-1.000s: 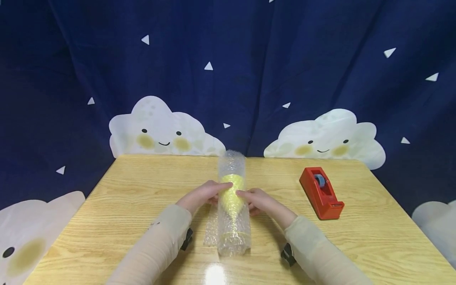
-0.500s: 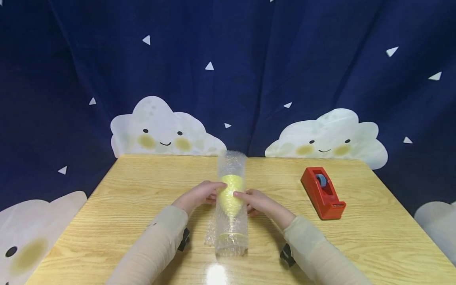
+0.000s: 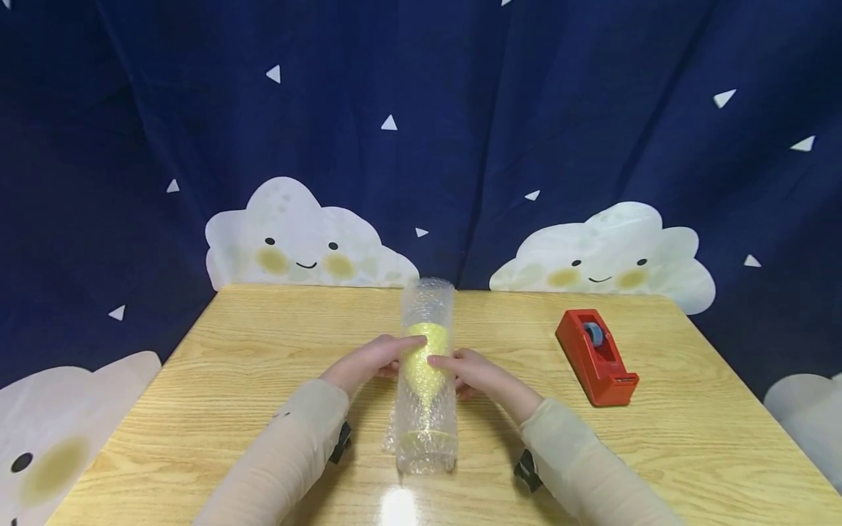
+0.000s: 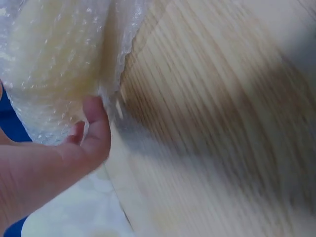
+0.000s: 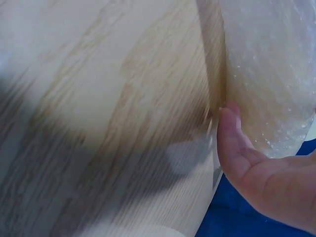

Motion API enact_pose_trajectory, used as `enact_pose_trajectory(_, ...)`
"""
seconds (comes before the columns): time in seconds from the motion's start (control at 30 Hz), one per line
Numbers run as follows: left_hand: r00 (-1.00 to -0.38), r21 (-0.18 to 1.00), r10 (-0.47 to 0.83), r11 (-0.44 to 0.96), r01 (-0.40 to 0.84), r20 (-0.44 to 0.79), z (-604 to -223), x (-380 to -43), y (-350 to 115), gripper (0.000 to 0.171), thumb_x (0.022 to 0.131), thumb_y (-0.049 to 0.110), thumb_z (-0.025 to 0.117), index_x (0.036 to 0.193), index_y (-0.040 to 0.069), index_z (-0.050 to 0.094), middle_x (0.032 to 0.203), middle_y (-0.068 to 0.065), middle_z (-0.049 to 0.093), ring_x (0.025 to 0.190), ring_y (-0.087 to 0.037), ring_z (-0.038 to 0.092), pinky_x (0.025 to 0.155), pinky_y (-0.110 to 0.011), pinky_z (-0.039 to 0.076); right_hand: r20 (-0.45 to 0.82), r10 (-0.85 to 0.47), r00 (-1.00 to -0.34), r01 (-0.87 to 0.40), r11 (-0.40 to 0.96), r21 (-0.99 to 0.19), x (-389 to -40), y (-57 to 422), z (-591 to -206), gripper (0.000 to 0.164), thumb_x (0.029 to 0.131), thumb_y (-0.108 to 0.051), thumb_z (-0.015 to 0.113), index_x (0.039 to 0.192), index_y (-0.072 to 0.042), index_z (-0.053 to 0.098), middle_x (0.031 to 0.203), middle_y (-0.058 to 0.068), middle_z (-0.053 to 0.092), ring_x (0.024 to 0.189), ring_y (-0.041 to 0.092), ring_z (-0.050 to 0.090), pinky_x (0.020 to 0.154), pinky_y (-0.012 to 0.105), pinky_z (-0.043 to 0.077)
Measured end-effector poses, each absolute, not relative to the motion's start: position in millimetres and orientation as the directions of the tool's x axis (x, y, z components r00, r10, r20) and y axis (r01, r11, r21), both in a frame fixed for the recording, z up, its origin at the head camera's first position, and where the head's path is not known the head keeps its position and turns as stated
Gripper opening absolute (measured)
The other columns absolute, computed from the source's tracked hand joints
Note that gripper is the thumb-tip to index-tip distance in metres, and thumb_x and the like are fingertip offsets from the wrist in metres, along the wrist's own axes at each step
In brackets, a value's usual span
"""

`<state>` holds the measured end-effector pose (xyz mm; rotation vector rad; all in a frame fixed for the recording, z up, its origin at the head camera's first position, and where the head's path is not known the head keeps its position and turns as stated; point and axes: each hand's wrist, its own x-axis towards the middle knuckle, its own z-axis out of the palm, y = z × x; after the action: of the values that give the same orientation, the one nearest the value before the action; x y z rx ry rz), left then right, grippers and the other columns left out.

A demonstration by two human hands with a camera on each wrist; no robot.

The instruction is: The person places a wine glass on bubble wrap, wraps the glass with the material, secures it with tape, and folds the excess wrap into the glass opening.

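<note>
A roll of bubble wrap (image 3: 427,303) lies lengthwise on the wooden table in the middle of the head view. Inside it shows a yellow thing (image 3: 422,381) that narrows toward the near end, with a thin yellow line below; its kind is blurred by the wrap. My left hand (image 3: 368,363) holds the roll from the left, thumb on top and fingers bent along its side. From the right, my right hand (image 3: 485,374) grips it likewise, its thumb slightly nearer. Both wrist views show fingers curled against the wrap (image 4: 54,54); the underside is hidden.
A red tape dispenser (image 3: 595,358) with a roll of blue tape (image 3: 594,334) stands to the right on the wooden table (image 3: 263,329). A flap of wrap (image 3: 389,431) sticks out at the roll's lower left. Behind the table hangs a dark blue curtain (image 3: 434,131).
The bubble-wrap roll has turned and shifted slightly left between my hands, and less of its loose flap shows at the left. Both hands keep their hold.
</note>
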<state>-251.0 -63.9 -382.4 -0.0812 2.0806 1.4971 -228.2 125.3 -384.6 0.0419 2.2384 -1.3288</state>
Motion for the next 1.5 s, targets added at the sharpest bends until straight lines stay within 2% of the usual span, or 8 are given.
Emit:
enact_pose_trajectory(0.2, -0.846, 0.84, 0.236, 0.403, -0.362, -0.478, -382, -250, -62, 0.045, 0.086, 0.043, 0.06, 0.101, 0.001, 0.061, 0.076, 0.002, 0.055, 0.068, -0.009, 0.053, 0.071, -0.023, 0.048, -0.458, -0.238, -0.856, 0.287, 0.518, -0.806, -227, 126, -383, 0.061, 0.09, -0.043, 0.055, 0.122, 0.009, 0.046, 0.105, 0.017, 0.062, 0.084, 0.021, 0.065, 0.074, 0.038, 0.055)
enact_pose_trajectory(0.4, -0.84, 0.852, 0.235, 0.338, -0.401, -0.488, -385, -252, -63, 0.056, 0.086, 0.038, 0.061, 0.121, -0.005, 0.054, 0.109, -0.011, 0.062, 0.089, -0.016, 0.06, 0.086, -0.032, 0.051, -0.463, -0.267, -0.845, 0.288, 0.503, -0.815, -227, 129, -384, 0.06, 0.092, -0.042, 0.054, 0.123, 0.009, 0.045, 0.107, 0.018, 0.064, 0.086, 0.019, 0.065, 0.073, 0.036, 0.054)
enact_pose_trajectory(0.63, -0.819, 0.863, 0.29, 0.273, -0.425, -0.495, -387, -252, -64, 0.05, 0.091, 0.028, 0.049, 0.129, -0.005, 0.045, 0.092, -0.009, 0.059, 0.081, -0.015, 0.058, 0.092, -0.037, 0.05, -0.465, -0.293, -0.836, 0.288, 0.487, -0.825, -229, 131, -387, 0.058, 0.093, -0.04, 0.051, 0.124, 0.008, 0.046, 0.099, 0.016, 0.068, 0.082, 0.016, 0.065, 0.07, 0.033, 0.055)
enact_pose_trajectory(0.87, -0.845, 0.84, 0.246, 0.413, -0.352, -0.475, -383, -244, -61, 0.068, 0.085, 0.05, 0.056, 0.125, -0.004, 0.049, 0.113, -0.015, 0.056, 0.103, -0.025, 0.055, 0.1, -0.044, 0.042, -0.458, -0.281, -0.843, 0.278, 0.501, -0.819, -227, 131, -389, 0.054, 0.092, -0.042, 0.052, 0.118, 0.006, 0.049, 0.097, 0.015, 0.068, 0.079, 0.014, 0.065, 0.067, 0.031, 0.054)
enact_pose_trajectory(1.03, -0.86, 0.81, 0.203, 0.488, -0.326, -0.469, -380, -244, -60, 0.048, 0.082, 0.054, 0.06, 0.092, 0.006, 0.06, 0.073, 0.001, 0.049, 0.071, -0.015, 0.047, 0.076, -0.032, 0.043, -0.451, -0.276, -0.849, 0.277, 0.493, -0.824, -228, 130, -390, 0.049, 0.092, -0.041, 0.054, 0.111, 0.003, 0.05, 0.091, 0.013, 0.069, 0.073, 0.012, 0.063, 0.061, 0.027, 0.051)
enact_pose_trajectory(1.17, -0.85, 0.808, 0.206, 0.476, -0.346, -0.485, -379, -247, -60, 0.037, 0.081, 0.052, 0.061, 0.08, 0.016, 0.054, 0.063, 0.005, 0.036, 0.063, -0.013, 0.037, 0.066, -0.026, 0.036, -0.446, -0.272, -0.853, 0.276, 0.49, -0.827, -229, 130, -390, 0.049, 0.091, -0.041, 0.054, 0.111, 0.004, 0.05, 0.09, 0.012, 0.069, 0.071, 0.012, 0.063, 0.059, 0.026, 0.05)
enact_pose_trajectory(1.43, -0.845, 0.852, 0.246, 0.367, -0.373, -0.476, -383, -251, -61, 0.051, 0.085, 0.038, 0.062, 0.116, -0.002, 0.055, 0.102, -0.003, 0.058, 0.088, -0.013, 0.056, 0.092, -0.034, 0.047, -0.452, -0.261, -0.853, 0.281, 0.5, -0.819, -229, 131, -390, 0.057, 0.091, -0.042, 0.055, 0.119, 0.007, 0.046, 0.098, 0.016, 0.067, 0.077, 0.014, 0.064, 0.064, 0.029, 0.052)
enact_pose_trajectory(1.5, -0.835, 0.865, 0.278, 0.322, -0.385, -0.475, -385, -252, -62, 0.051, 0.088, 0.033, 0.06, 0.12, -0.006, 0.053, 0.098, -0.004, 0.06, 0.086, -0.012, 0.058, 0.095, -0.037, 0.048, -0.452, -0.254, -0.855, 0.284, 0.5, -0.818, -229, 131, -389, 0.06, 0.091, -0.041, 0.055, 0.122, 0.009, 0.044, 0.099, 0.016, 0.066, 0.079, 0.015, 0.064, 0.066, 0.03, 0.053)
